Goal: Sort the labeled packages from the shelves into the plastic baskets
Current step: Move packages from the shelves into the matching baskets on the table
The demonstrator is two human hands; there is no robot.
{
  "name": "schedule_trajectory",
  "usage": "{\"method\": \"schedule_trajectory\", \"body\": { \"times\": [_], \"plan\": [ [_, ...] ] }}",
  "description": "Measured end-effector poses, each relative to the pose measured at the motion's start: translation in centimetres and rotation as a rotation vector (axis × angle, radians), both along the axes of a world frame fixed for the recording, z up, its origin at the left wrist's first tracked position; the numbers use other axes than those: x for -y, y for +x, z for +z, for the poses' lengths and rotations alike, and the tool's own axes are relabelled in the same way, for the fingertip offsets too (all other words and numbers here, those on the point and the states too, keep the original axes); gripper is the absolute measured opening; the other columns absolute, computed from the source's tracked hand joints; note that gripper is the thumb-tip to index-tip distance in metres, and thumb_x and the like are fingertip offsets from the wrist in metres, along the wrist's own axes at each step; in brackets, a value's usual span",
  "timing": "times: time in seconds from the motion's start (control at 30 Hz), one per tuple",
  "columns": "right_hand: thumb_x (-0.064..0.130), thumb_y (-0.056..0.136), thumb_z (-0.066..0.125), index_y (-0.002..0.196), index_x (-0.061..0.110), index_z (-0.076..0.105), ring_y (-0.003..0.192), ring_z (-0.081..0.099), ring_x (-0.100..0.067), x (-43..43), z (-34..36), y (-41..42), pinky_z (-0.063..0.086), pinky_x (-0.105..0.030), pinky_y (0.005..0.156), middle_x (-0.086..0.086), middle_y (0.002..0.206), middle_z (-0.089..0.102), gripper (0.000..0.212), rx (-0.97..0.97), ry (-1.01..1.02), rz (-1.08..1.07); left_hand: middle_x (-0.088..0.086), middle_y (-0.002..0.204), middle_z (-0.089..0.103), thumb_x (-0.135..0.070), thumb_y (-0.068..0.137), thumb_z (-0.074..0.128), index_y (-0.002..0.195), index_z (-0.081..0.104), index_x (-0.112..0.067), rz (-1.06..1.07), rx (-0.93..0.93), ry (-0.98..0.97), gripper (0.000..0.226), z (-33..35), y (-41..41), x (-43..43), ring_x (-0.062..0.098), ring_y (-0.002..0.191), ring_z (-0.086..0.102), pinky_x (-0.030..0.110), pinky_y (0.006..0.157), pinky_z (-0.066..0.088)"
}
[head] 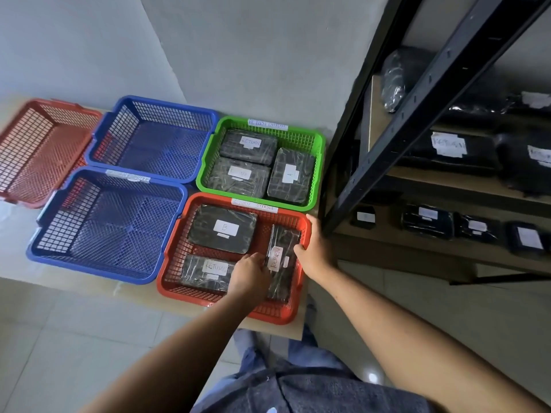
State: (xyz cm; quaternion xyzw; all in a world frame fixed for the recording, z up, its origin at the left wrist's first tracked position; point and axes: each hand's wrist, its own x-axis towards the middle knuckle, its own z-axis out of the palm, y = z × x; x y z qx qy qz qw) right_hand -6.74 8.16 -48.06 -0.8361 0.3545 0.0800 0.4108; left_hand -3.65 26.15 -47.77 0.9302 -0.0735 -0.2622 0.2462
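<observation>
Left hand (249, 274) and right hand (313, 251) grip a black RETURN package (283, 263) between their curled fingers, inside the red basket (161, 281); a second package (205, 271) lies left of the fingers

Five baskets sit in two rows, left of the shelving unit (408, 108). In the far row we see the far left basket (18, 162), the far middle basket (167, 114) and the far right basket (298, 138), which contains three packages (247, 146). The near left basket (74, 210) sits before the far middle one. The near right basket (277, 311) contains three more, the rightmost package (281, 263) between our left hand (249, 275) and right hand (316, 251). Shelf packages (450, 150) lie on the shelves.
</observation>
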Motion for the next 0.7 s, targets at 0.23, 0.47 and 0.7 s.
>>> {"method": "schedule_trajectory", "body": {
  "times": [0.23, 0.47, 0.7],
  "plan": [
    [0.015, 0.103, 0.057, 0.162, 0.049, 0.011, 0.062, 0.069, -0.019, -0.8, -0.4, -0.1, 0.062, -0.041, 0.055, 0.003, 0.094, 0.068, 0.082, -0.014, -0.047, 0.012, 0.0, 0.125, 0.064, -0.016, 0.093, 0.063, 0.125, 0.072, -0.018, -0.04, -0.025, -0.068, 0.034, -0.3, -0.3, -1.1, 0.019, 0.098, 0.063, 0.032, 0.09, 0.055],
    [0.025, 0.106, 0.056, 0.164, 0.046, 0.005, 0.065, 0.069, -0.021, 0.2, -0.1, -0.5, 0.055, -0.033, 0.05, -0.002, 0.094, 0.069, 0.081, -0.031, -0.081, 0.128, -0.003, 0.126, 0.056, -0.016, 0.096, 0.065, 0.128, 0.069, -0.022, -0.172, 0.017, -0.105, 0.032, 0.8, 0.1, -2.0, 0.015, 0.099, 0.063, 0.034, 0.095, 0.059],
    [0.027, 0.102, 0.065, 0.135, 0.024, 0.061, 0.069, 0.056, -0.009, 2.8, 4.0, -1.5, 0.031, -0.019, 0.051, 0.003, 0.091, 0.07, 0.034, 0.058, -0.299, 0.17, -0.007, 0.115, 0.056, -0.011, 0.095, 0.063, 0.116, 0.072, -0.025, -0.277, 0.12, -0.21, 0.027, 4.6, 2.0, -0.5, 0.013, 0.094, 0.063, 0.033, 0.086, 0.059]
  ]
}}
